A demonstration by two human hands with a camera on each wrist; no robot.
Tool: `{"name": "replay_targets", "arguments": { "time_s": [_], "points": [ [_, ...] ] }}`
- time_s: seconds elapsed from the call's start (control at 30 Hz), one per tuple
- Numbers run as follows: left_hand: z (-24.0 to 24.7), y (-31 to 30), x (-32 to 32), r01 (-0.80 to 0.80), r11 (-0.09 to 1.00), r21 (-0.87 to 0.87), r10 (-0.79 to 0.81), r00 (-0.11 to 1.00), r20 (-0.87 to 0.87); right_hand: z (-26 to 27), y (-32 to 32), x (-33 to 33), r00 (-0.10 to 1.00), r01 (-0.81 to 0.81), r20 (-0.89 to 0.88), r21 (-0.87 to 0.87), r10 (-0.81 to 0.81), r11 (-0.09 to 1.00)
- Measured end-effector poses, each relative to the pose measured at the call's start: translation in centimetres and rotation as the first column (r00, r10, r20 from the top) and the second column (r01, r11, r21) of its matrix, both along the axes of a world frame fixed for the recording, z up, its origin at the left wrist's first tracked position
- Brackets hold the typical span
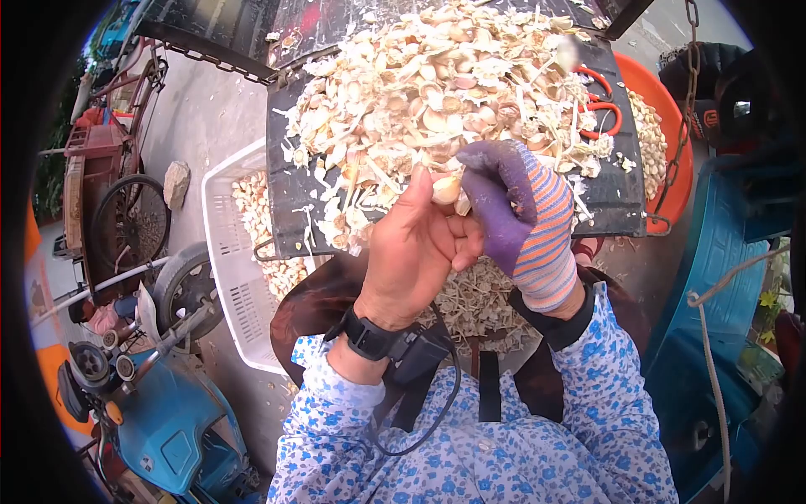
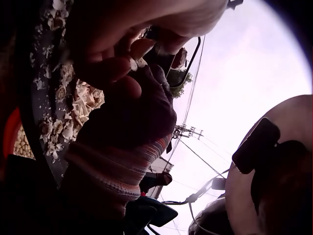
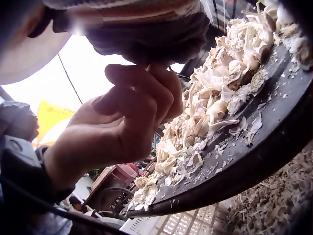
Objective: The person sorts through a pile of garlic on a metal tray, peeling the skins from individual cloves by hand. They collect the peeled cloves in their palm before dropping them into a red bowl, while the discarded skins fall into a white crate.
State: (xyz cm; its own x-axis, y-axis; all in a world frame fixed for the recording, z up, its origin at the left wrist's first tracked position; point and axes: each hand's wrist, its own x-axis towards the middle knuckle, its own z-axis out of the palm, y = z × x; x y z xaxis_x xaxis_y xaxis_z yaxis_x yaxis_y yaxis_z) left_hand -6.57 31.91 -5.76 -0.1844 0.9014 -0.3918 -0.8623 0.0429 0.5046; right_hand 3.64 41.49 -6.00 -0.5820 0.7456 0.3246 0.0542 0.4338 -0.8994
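Observation:
My bare left hand [image 1: 411, 256] holds a garlic clove [image 1: 447, 188] between its raised thumb and fingers, above the front edge of a black ribbed board [image 1: 290, 223]. From the right, my right hand [image 1: 525, 218], in a purple-coated glove with a striped cuff, meets it with curled fingers pinching at the clove's side. The left wrist view shows the pale clove [image 2: 142, 48] right at the dark glove's fingertips. Behind both hands spreads a big heap of garlic cloves and dry skins [image 1: 403, 92]. In the right wrist view, the glove hides the clove.
Red-handled scissors [image 1: 606, 118] lie at the heap's right side. A white crate [image 1: 239, 294] with cloves stands to the left, an orange basin [image 1: 676, 160] with cloves to the right. Skins [image 1: 483, 311] lie below the board. A chain [image 1: 688, 92] hangs at right; a blue motorcycle [image 1: 172, 437] stands at left.

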Motion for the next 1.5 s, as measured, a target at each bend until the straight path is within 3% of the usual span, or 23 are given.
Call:
{"name": "replay_targets", "arguments": {
  "time_s": [0.1, 0.2, 0.23, 0.3, 0.47, 0.57, 0.73, 0.83, 0.97, 1.03, 1.07, 1.1, 1.13, 1.17, 1.2, 1.23, 1.27, 1.3, 1.37, 1.4, 1.43, 1.47, 1.5],
  "points": [
    [-0.4, -0.4, -0.3, -0.018, 1.0, -0.009, 0.017, 0.998, -0.067, 0.1, 0.1, -0.1, 0.999, 0.029, 0.028, 0.076, -0.031, 0.997],
    [-0.2, -0.2, -0.2, -0.055, 0.998, 0.0, 0.055, 0.99, -0.128, -0.3, 0.0, -0.4, 0.999, -0.033, 0.021, 0.036, 0.032, 0.999],
    [-0.1, 0.0, -0.2, -0.068, 0.998, 0.003, 0.068, 0.987, -0.145, -0.4, 0.0, -0.6, 0.999, -0.034, 0.006, -0.046, 0.034, 0.998],
    [-0.4, 0.1, -0.6, -0.037, 0.999, -0.01, 0.034, 0.975, -0.22, -0.4, 0.0, -0.8, 0.999, -0.037, -0.024, -0.21, 0.032, 0.977],
    [0.1, -0.1, -1.8, 0.099, 0.978, -0.185, -0.181, 0.846, -0.502, 0.1, 1.0, -0.8, 0.98, -0.179, 0.033, -0.296, 0.197, 0.938],
    [0.8, 0.0, -1.2, 0.018, 0.975, -0.223, -0.162, 0.746, -0.646, -0.3, 1.0, -1.1, 0.98, -0.178, 0.037, -0.292, 0.197, 0.94],
    [0.0, -0.6, -0.7, -0.072, 0.983, -0.17, -0.062, 0.737, -0.673, -1.7, 0.3, -1.8, 0.992, -0.112, 0.018, -0.305, 0.123, 0.946],
    [0.5, -0.8, -0.9, -0.053, 0.988, -0.144, -0.05, 0.775, -0.63, -0.3, -0.1, -1.5, 0.998, -0.064, -0.028, -0.701, 0.062, 0.711],
    [1.6, -1.1, -1.3, -0.037, 0.991, -0.127, -0.046, 0.802, -0.595, 0.1, 0.0, -1.3, 0.993, -0.119, -0.113, -0.858, 0.043, 0.5],
    [1.7, -2.6, -3.3, -0.122, 0.982, -0.141, -0.001, 0.753, -0.658, 0.2, -0.1, -1.2, 0.992, -0.121, -0.073, -0.794, 0.104, 0.596],
    [2.1, -3.6, -4.9, -0.255, 0.962, -0.095, 0.115, 0.697, -0.708, 0.2, -0.3, -1.1, 0.99, -0.127, -0.053, -0.759, 0.133, 0.638],
    [2.8, -4.9, -6.9, -0.416, 0.907, -0.066, 0.217, 0.596, -0.774, 0.1, -0.5, -1.0, 0.951, -0.271, -0.038, -0.578, 0.307, 0.77],
    [3.5, -6.9, -9.3, -0.527, 0.843, -0.108, 0.21, 0.506, -0.836, -0.3, -0.7, -0.9, 0.889, -0.42, 0.019, -0.363, 0.457, 0.832],
    [3.7, -9.6, -12.4, -0.573, 0.791, -0.214, 0.009, 0.36, -0.933, -0.6, -1.0, -0.8, 0.811, -0.56, 0.112, -0.134, 0.574, 0.818],
    [4.6, -10.9, -13.8, -0.661, 0.683, -0.312, -0.232, 0.208, -0.95, -1.1, -1.8, -0.8, 0.74, -0.636, 0.199, -0.105, 0.643, 0.764],
    [2.6, -13.9, -16.7, -0.733, 0.636, -0.24, -0.453, -0.103, -0.886, -1.4, -2.6, -0.7, 0.659, -0.705, 0.285, -0.087, 0.696, 0.703],
    [2.6, -14.3, -16.9, -0.725, 0.66, -0.197, -0.529, -0.263, -0.807, -1.3, -3.2, -0.7, 0.587, -0.744, 0.385, -0.09, 0.712, 0.662],
    [2.7, -14.5, -17.2, -0.711, 0.686, -0.155, -0.583, -0.411, -0.701, -1.1, -3.4, -1.0, 0.594, -0.718, 0.386, -0.142, 0.706, 0.681],
    [4.6, -9.8, -13.3, -0.581, 0.76, -0.291, -0.405, -0.073, -0.911, -0.8, -3.6, -1.2, 0.599, -0.655, 0.407, -0.245, 0.689, 0.714],
    [3.1, -8.7, -13.0, -0.473, 0.816, -0.333, -0.327, 0.097, -0.94, -1.2, -3.7, -1.2, 0.716, -0.6, 0.315, -0.178, 0.623, 0.78],
    [2.4, -6.9, -11.6, -0.409, 0.837, -0.364, -0.33, 0.154, -0.931, -1.0, -3.4, -1.3, 0.718, -0.591, 0.301, -0.212, 0.627, 0.778],
    [1.1, -5.8, -11.0, -0.369, 0.839, -0.4, -0.385, 0.117, -0.915, -0.6, -3.0, -1.5, 0.721, -0.581, 0.283, -0.249, 0.632, 0.775],
    [-0.7, -5.2, -10.9, -0.342, 0.869, -0.357, -0.377, 0.008, -0.926, -0.5, -2.8, -1.6, 0.725, -0.57, 0.264, -0.289, 0.636, 0.769]
  ]
}}
